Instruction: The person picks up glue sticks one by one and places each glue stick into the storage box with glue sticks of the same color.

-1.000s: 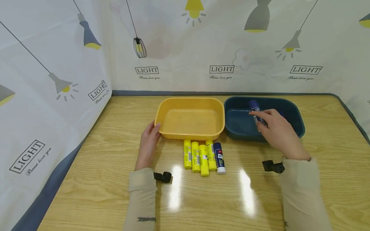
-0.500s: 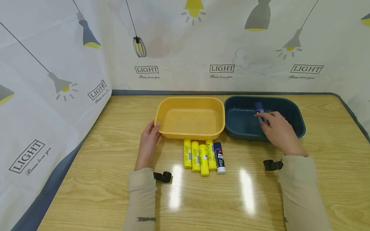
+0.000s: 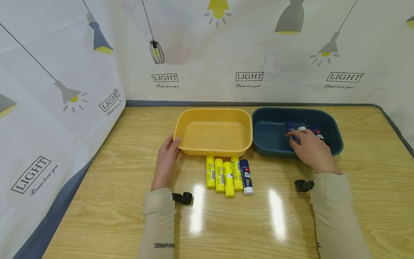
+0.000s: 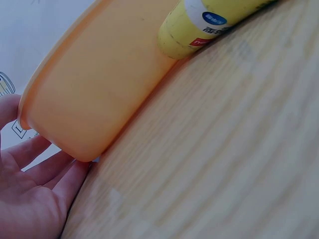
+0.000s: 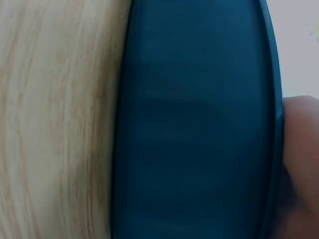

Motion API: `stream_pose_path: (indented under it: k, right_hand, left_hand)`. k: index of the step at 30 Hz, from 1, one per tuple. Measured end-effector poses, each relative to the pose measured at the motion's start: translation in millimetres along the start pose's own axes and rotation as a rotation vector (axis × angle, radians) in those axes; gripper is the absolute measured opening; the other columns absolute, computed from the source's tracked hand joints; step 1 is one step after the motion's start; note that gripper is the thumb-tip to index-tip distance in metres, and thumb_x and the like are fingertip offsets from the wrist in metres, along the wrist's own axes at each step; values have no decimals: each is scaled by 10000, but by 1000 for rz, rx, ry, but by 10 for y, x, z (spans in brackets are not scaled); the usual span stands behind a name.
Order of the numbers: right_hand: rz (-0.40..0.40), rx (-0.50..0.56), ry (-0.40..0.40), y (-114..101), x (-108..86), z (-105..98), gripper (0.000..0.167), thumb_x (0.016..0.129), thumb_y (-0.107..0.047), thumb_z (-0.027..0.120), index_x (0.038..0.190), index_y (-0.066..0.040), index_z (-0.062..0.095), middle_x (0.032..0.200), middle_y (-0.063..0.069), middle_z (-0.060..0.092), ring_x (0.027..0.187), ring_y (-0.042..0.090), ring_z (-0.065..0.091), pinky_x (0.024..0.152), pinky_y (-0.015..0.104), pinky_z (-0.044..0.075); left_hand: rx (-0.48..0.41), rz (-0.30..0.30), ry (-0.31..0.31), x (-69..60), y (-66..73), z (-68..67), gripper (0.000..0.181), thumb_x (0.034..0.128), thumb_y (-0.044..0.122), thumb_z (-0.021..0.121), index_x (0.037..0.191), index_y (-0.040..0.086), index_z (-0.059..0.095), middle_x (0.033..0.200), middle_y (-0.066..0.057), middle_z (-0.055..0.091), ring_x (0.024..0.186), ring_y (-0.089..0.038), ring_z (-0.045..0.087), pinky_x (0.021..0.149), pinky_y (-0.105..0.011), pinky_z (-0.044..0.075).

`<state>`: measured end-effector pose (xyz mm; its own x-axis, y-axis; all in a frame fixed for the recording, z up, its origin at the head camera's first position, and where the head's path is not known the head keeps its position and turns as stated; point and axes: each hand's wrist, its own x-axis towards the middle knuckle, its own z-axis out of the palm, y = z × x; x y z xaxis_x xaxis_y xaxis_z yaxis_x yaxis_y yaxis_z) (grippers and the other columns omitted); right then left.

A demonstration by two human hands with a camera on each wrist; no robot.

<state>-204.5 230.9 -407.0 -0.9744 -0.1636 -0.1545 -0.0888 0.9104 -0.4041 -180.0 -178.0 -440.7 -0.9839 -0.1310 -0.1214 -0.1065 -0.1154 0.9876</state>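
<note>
My left hand (image 3: pixel 165 162) holds the left front corner of a yellow plastic basin (image 3: pixel 213 151), thumb over the rim and fingers against the outer wall, as the left wrist view (image 4: pixel 35 189) also shows. Inside the dark blue basin (image 3: pixel 268 147), my right hand (image 3: pixel 313 153) grips a dark blue glue stick (image 3: pixel 290 126) between thumb and fingers; its lower part is hidden. More glue sticks (image 3: pixel 317 132) lie beyond that hand, partly covered. In the right wrist view, the blue basin's outer wall (image 5: pixel 194 119) hides most of the hand.
Several yellow glue sticks (image 3: pixel 219 175) lie in a row before the yellow basin, with one dark blue, white-capped glue stick (image 3: pixel 246 177) at their right. Both basins stand side by side on a wooden table (image 3: pixel 233 226). A lamp-printed cloth (image 3: pixel 207 54) hangs behind.
My right hand has moved slightly right and lowered the dark blue glue stick further into the blue basin. A white-capped end now shows beside it. The left hand has stayed put.
</note>
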Motion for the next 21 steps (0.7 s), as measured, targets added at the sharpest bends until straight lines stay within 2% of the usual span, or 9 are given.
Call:
stream_pose_path:
  k: [7,11,21]
  right_hand:
    - [34,-47,-48,-5,7,15,525,932,-503,286,1282,-160,473,1280,236,354,1127,439,350,757,664,332]
    - [49,-66,-73,-8,7,22,581,925,-540,238,1313,-159,441,1296,246,337,1130,458,343,758,679,320]
    - [44,-75,-78,-31,-1,15,581,934,-516,211,1332,-149,421,1305,244,337,1150,444,335,789,682,308]
  left_hand:
    - [5,3,21,121,-182,-59,497,894,383,514,1331,166,414,1346,-9,385,1202,-146,409,977,-270,363]
    - [2,7,19,121,-187,-59,502,894,380,515,1333,159,412,1349,-16,383,1206,-154,406,982,-278,358]
    - [-18,9,19,128,-192,-71,496,896,362,520,1331,150,414,1348,-18,381,1200,-142,410,983,-274,356]
